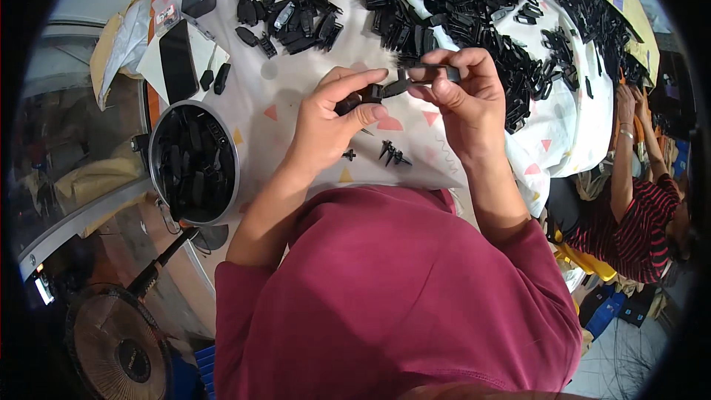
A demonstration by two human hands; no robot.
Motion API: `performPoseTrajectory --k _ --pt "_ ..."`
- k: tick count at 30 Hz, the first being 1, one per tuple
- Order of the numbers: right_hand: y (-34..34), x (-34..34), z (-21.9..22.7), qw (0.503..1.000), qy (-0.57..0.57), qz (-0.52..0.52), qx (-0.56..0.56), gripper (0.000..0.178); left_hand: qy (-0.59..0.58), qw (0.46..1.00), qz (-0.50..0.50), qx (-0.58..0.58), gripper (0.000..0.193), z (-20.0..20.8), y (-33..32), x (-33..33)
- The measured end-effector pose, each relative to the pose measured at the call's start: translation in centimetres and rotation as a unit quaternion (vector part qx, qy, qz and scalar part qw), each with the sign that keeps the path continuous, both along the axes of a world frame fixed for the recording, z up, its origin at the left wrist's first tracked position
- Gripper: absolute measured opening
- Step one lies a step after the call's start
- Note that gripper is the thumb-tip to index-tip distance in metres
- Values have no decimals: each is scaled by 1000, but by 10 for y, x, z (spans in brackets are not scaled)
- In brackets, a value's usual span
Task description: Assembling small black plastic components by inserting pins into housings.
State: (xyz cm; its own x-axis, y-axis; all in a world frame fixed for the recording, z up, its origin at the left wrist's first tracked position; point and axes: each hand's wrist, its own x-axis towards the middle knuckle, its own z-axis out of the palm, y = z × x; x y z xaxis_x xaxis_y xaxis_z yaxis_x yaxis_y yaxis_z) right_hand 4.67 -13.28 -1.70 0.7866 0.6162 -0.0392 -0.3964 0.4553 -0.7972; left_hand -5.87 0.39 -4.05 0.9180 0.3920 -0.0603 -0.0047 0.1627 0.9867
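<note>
Above the near part of the table, my left hand [337, 107] pinches a dark plastic part [372, 93] between thumb and fingers. Facing it, my right hand [470, 100] grips a black plastic piece [453, 72] that looks like a narrow frame. The two pieces meet between my hands; whether they are joined, I cannot tell. Below them on the cloth lie small black spiky parts [395, 154], with another small black part [349, 154] beside my left wrist. My fingers cover much of both held pieces.
Piles of black plastic parts [296, 15] and a larger heap [511, 52] cover the far side. A round bin [157, 155] of black parts stands left, near a phone [178, 63]. A fan [122, 348] is lower left. Another person's arms [626, 133] show at right.
</note>
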Motion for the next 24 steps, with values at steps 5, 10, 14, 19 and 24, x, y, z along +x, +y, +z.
performPoseTrajectory --k 5,10,14,19,24 --pt "0 -13 -3 982 -97 58 -153 29 -41 991 12 -124 31 16 -7 0" --pt "-8 -11 -2 824 -514 -38 -233 26 -23 992 21 -120 32 17 -8 -3" --pt "-11 -11 2 797 -549 -16 -252 29 -36 996 28 -81 32 15 -6 -3" --pt "-12 -11 -3 750 -609 -24 -255 31 -78 961 41 263 29 5 2 0" --pt "-3 -24 -13 701 -655 -96 -266 33 -22 979 46 -198 31 1 -18 -3"
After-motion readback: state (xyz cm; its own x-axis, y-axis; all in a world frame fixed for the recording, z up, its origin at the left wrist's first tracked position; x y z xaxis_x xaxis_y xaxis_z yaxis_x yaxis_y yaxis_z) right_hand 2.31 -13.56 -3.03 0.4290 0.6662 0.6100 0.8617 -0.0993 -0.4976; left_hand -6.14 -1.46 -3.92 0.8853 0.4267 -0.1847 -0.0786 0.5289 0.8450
